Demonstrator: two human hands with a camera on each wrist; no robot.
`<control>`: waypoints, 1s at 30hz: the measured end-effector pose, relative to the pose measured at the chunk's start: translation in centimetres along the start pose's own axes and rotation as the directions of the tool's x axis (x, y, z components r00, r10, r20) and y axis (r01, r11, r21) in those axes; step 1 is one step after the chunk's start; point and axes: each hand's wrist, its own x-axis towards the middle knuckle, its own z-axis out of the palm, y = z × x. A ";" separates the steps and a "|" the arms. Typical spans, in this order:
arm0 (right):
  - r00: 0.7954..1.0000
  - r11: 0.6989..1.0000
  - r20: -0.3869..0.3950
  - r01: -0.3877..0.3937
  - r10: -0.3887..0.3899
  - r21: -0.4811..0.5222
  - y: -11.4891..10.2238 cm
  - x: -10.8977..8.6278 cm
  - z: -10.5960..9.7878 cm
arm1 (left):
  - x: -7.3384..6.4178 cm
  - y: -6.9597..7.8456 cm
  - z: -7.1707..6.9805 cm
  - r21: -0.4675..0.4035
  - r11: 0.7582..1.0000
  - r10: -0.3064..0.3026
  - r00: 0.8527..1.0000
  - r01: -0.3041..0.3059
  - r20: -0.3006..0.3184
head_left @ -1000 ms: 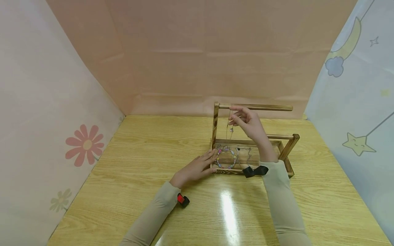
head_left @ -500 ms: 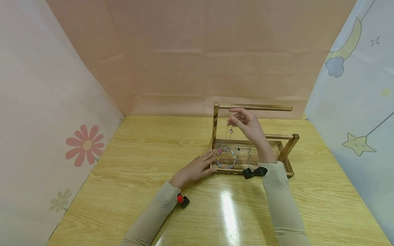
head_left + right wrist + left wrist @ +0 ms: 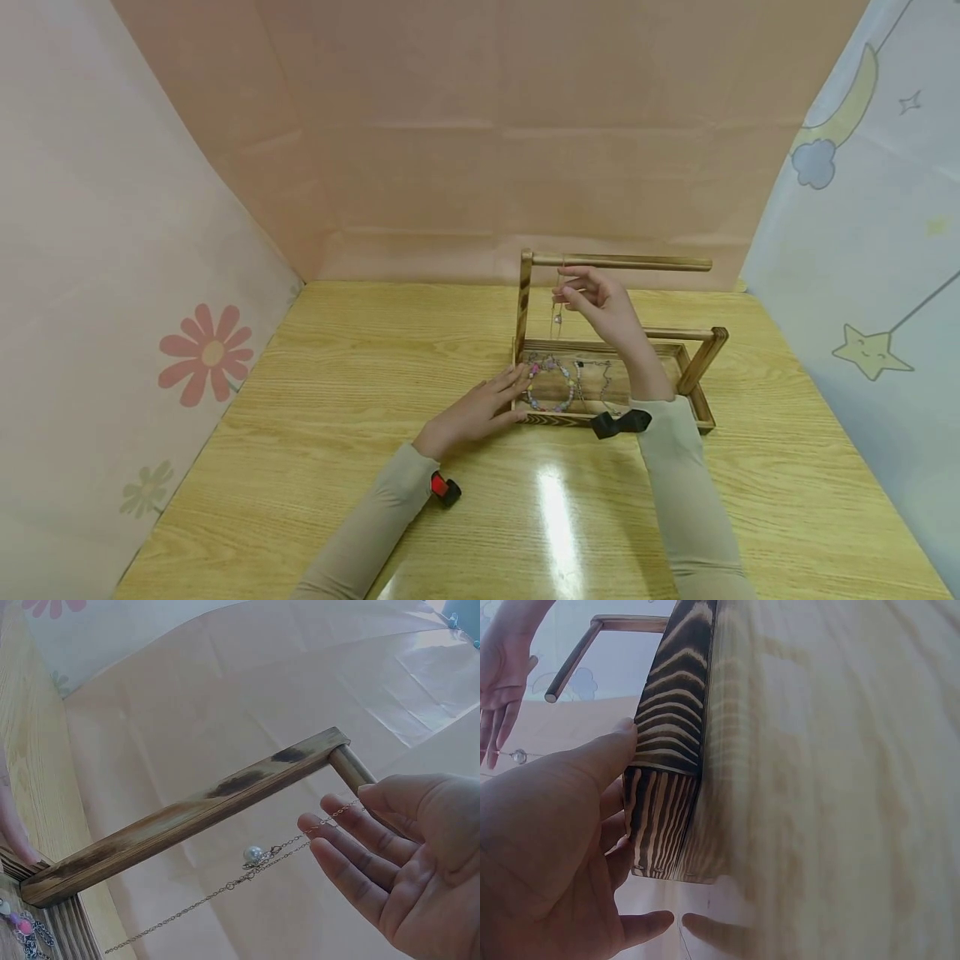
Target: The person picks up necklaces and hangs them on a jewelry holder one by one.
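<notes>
A wooden jewelry stand [image 3: 523, 304] has a tray base and two upright posts, each with a horizontal bar. From the taller bar [image 3: 660, 263] hangs a fine chain necklace [image 3: 180, 911] with a pearl pendant [image 3: 253, 855]. Just below that bar, my right hand [image 3: 609, 308] touches the chain with loosely extended fingers [image 3: 352, 881]; its thumb lies near the bar. At the tray's front left corner rests my left hand [image 3: 472, 412]. Its thumb [image 3: 615, 746] lies along the striped front wall, and the other fingers reach the left end.
Inside the tray lie a colorful beaded bracelet [image 3: 572, 392] and a silvery chain [image 3: 606, 383]. The shorter bar [image 3: 678, 334] stands at the right, partly behind the right forearm. The wooden table [image 3: 360, 358] meets patterned side walls and a pinkish back wall.
My right hand has lowered slightly and shifted a little left beneath the bar. The pendant has swung slightly left. My left hand stays on the tray corner.
</notes>
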 end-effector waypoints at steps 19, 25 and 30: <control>1.000 1.000 0.013 -0.006 0.006 0.015 0.8 -0.7 -0.1 | -0.1 0.1 -0.1 -0.016 1.000 -0.005 1.000 0.005 0.006; 0.999 0.999 0.016 -0.036 0.036 0.003 2.4 -1.0 -0.4 | -0.2 0.1 -0.1 -0.009 1.000 -0.006 1.000 0.006 0.011; 0.998 0.998 0.009 -0.061 0.061 -0.014 4.0 -1.3 -0.7 | -0.2 0.1 -0.1 -0.014 1.000 -0.013 1.000 0.013 0.008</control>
